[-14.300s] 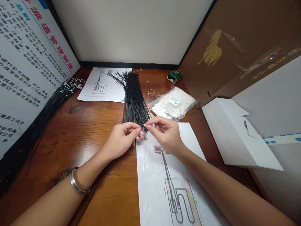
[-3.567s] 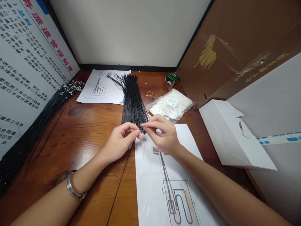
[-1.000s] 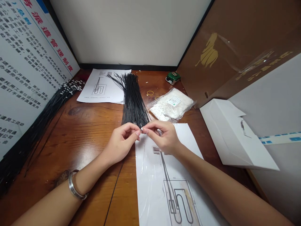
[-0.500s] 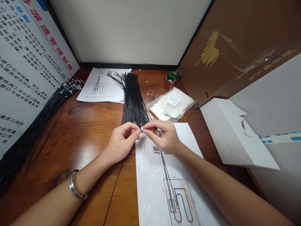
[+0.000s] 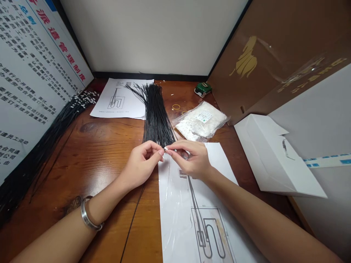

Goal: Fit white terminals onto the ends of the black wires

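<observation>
My left hand (image 5: pixel 141 166) and my right hand (image 5: pixel 195 160) meet fingertip to fingertip just in front of a bundle of black wires (image 5: pixel 157 117). The left thumb and forefinger pinch a thin black wire (image 5: pixel 133 219), which seems to trail from under that hand toward the front edge. Between the right thumb and forefinger is a tiny white connector (image 5: pixel 165 148), mostly covered by the fingertips. Whether the wire's end is inside it, I cannot tell. Beneath the right hand lies a printed drawing sheet (image 5: pixel 175 204) in clear plastic.
Wires with white connectors (image 5: pixel 55 124) lie along the left board. A second drawing sheet (image 5: pixel 102 106) is partly under the bundle. To the right are a bag of white parts (image 5: pixel 201 120), a green tape measure (image 5: pixel 203 89), rubber bands (image 5: pixel 176 107) and a white box (image 5: pixel 263 157).
Both hands keep the same pinch at nearly the same spot. The whole view has shifted very slightly; nothing else visibly moved.
</observation>
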`<state>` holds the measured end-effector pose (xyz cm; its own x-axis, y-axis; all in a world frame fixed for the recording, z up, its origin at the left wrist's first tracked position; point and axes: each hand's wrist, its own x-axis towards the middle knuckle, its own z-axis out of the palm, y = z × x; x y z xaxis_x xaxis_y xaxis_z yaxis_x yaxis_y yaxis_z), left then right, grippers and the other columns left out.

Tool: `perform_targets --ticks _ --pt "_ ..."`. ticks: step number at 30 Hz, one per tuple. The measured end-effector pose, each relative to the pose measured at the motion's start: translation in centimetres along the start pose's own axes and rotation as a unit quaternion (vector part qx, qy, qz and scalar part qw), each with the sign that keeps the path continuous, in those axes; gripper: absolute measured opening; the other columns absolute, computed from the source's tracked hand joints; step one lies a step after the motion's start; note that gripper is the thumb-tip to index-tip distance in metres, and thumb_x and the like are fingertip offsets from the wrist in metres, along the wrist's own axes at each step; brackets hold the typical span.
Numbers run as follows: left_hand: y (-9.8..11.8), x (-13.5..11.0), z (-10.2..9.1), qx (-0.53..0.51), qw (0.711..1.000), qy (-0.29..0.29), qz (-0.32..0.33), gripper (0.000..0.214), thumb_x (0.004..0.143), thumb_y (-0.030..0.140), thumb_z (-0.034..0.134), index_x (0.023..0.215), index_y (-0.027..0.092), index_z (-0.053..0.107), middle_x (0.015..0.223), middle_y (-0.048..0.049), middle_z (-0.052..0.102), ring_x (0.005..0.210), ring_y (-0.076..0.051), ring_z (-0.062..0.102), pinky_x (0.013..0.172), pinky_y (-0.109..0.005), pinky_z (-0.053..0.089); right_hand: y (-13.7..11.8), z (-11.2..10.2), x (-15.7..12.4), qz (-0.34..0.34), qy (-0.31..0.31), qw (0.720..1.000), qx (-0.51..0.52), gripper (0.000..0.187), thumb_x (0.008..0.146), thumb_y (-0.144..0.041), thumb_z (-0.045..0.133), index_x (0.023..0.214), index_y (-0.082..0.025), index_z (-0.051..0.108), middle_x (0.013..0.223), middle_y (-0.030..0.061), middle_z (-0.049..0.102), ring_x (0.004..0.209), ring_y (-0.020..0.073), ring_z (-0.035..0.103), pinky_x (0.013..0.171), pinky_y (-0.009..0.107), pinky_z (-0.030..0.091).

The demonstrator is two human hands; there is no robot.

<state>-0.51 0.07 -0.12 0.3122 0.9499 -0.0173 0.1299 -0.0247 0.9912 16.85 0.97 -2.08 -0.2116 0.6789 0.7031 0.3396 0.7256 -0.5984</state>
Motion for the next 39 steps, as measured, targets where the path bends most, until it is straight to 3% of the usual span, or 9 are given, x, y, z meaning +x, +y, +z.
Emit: perform_targets --ticks 10,15,24,39 --pt "0.22 -0.09 0.01 -0.023 0.999 -0.004 -0.024 0.015 0.085 0.029 0.060 0.079 0.015 0.061 0.065 0.0016 0.060 0.054 -0.008 0.047 0.054 -0.023 0.036 0.24 0.06 -0.14 -0.036 0.008 0.999 -0.025 0.007 0.081 -0.013 0.065 0.080 -0.017 0.070 0.069 0.0034 0.073 0.050 0.0096 0.059 0.042 0.022 0.044" --pt "0.23 0.04 0.04 -0.022 0.999 0.002 -0.036 0.015 0.083 0.028 0.061 0.076 0.015 0.060 0.062 0.0020 0.060 0.052 -0.008 0.047 0.053 -0.022 0.037 0.19 0.22 -0.24 -0.089 0.019 0.993 -0.077 0.011 0.080 -0.008 0.062 0.080 -0.018 0.068 0.069 0.0016 0.073 0.044 0.0081 0.056 0.043 0.023 0.048" --pt "0.14 0.01 0.08 -0.016 0.999 0.005 -0.031 0.014 0.082 0.027 0.062 0.076 0.014 0.062 0.065 -0.0001 0.064 0.061 -0.010 0.056 0.061 -0.023 0.043 0.12 -0.07 -0.24 -0.165 0.000 0.973 -0.163 0.013 0.077 -0.004 0.062 0.080 -0.016 0.066 0.068 0.0017 0.074 0.058 0.0138 0.069 0.050 0.025 0.054" --pt "0.28 0.08 0.04 -0.052 0.998 0.010 -0.040 0.015 0.082 0.031 0.063 0.082 0.016 0.063 0.071 -0.0011 0.066 0.056 -0.009 0.052 0.052 -0.022 0.038 0.16 0.39 -0.39 -0.114 0.050 0.985 -0.124 0.014 0.078 -0.007 0.063 0.082 -0.019 0.068 0.073 0.0007 0.075 0.054 0.0128 0.068 0.046 0.025 0.052"
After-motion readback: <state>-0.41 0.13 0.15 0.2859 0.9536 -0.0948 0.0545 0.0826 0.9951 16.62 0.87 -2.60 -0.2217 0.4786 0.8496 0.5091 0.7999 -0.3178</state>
